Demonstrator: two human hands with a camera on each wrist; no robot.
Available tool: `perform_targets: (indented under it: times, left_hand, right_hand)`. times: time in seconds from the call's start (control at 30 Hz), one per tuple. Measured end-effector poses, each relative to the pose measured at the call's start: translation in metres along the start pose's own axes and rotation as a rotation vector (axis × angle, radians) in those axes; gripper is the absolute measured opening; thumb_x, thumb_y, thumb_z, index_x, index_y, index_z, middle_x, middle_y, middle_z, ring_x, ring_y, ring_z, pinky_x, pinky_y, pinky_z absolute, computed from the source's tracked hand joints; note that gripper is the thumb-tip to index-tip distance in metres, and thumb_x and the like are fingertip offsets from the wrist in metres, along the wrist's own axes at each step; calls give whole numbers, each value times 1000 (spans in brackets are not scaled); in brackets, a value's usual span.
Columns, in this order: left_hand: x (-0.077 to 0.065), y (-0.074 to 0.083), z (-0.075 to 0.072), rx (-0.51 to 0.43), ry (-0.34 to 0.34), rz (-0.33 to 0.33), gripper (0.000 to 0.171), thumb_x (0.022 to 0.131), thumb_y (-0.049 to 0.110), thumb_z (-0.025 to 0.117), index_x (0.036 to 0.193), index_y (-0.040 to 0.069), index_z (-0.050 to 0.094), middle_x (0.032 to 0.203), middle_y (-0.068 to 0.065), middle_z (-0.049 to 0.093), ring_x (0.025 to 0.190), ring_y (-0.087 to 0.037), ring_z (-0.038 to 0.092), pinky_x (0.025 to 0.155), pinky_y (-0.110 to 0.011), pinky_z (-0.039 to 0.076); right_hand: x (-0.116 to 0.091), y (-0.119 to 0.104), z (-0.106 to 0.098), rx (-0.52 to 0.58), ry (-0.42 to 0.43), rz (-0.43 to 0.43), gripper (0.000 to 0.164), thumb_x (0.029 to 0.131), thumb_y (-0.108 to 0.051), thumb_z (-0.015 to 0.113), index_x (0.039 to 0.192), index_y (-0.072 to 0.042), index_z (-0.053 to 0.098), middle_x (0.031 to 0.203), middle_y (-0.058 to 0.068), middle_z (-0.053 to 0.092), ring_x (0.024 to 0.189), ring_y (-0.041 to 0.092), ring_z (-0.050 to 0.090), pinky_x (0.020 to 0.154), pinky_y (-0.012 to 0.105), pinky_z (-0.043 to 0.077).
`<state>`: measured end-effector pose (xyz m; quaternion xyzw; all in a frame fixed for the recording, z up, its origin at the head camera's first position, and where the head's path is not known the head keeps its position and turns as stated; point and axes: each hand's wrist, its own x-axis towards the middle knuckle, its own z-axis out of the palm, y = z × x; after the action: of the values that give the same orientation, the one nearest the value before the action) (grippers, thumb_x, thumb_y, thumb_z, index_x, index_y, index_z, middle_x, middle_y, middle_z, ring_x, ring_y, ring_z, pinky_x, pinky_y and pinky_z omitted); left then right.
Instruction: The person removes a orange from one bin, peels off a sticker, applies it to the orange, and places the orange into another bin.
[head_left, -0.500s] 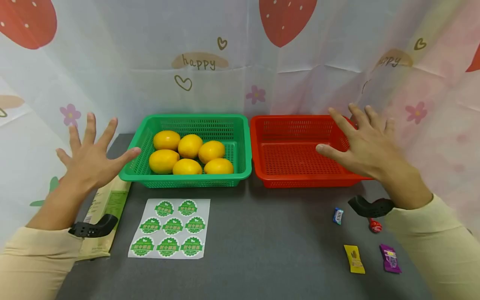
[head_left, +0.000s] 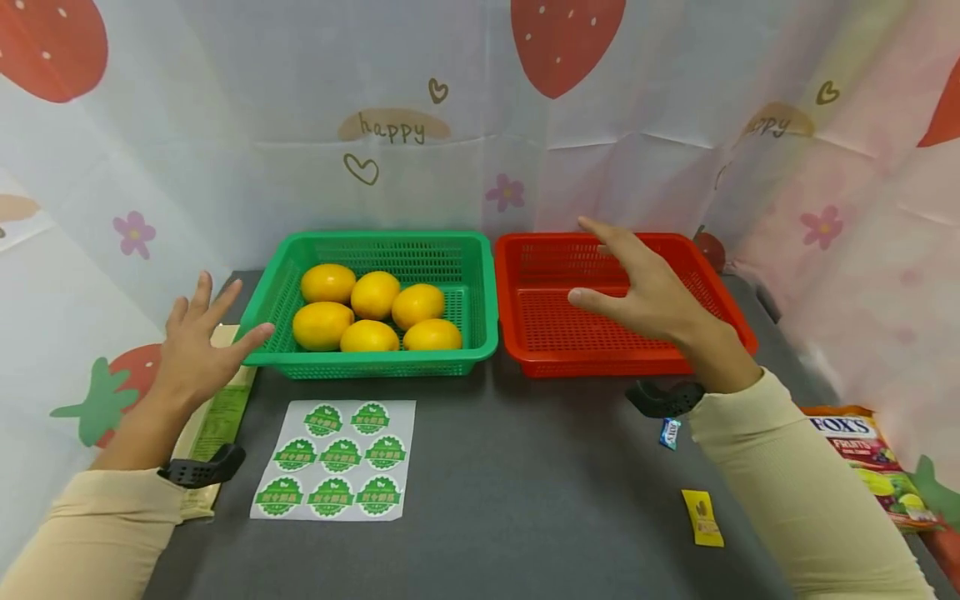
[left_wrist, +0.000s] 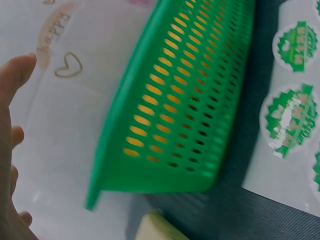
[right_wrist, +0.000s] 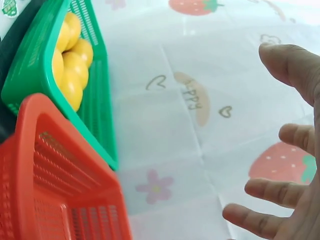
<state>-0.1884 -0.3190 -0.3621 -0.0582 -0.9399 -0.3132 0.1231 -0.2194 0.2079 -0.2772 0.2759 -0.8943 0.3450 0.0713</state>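
My left hand [head_left: 197,354] is raised at the left end of the green basket [head_left: 375,358], fingers spread and holding nothing; its thumb overlaps the basket rim in the head view. Several yellow lemons [head_left: 321,326] lie in two rows inside that basket. My right hand [head_left: 648,292], also with nothing in it, hovers over the red basket [head_left: 600,367], thumb and fingers apart. No fruit shows in the red basket, though the hand covers part of it. In the right wrist view the fingers [right_wrist: 272,192] stand extended above the two basket rims.
A sheet of round green stickers [head_left: 333,460] lies before the green basket. To the right are a blue-white candy [head_left: 670,433], a yellow packet [head_left: 703,517] and a FOX'S candy bag [head_left: 870,467]. A green-and-cream packet [head_left: 225,417] lies left. A printed curtain [head_left: 300,192] hangs behind.
My right hand has moved left over the red basket, its forearm now covering the purple candy and lollipop. My left hand has shifted down and slightly right. The FOX'S bag has come into view.
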Motion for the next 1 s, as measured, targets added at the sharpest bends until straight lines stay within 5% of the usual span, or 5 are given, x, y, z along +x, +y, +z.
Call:
perform_targets:
  times: [0.3,0.53,0.83,1.0]
  left_hand:
    - [-6,-26,17,-156,20,43,61,96,29,60,148,7,38,159,-14,9,141,-45,-4,97,-75,-2]
    - [-4,-38,31,-147,13,18,56,98,33,56,145,6,43,158,-13,14,141,-45,1,99,-73,-2]
    - [-4,-45,42,-121,45,5,60,96,35,60,144,3,44,157,-12,19,141,-44,7,101,-71,2]
    - [-3,-44,46,-133,81,-3,61,94,36,62,144,5,45,157,-8,22,141,-43,11,103,-69,8]
  right_hand:
    - [29,-5,37,122,-65,-54,79,85,-38,72,151,-32,31,147,-6,37,119,21,48,94,45,43]
    - [56,-7,71,215,-161,-41,82,84,-38,75,152,-27,30,141,2,43,115,21,50,94,41,44]
    - [90,-17,113,281,-354,104,83,83,-45,73,151,-36,27,142,4,40,117,20,52,88,38,48]
    - [104,-21,132,313,-432,155,83,84,-42,73,152,-29,27,146,11,37,120,28,50,91,39,46]
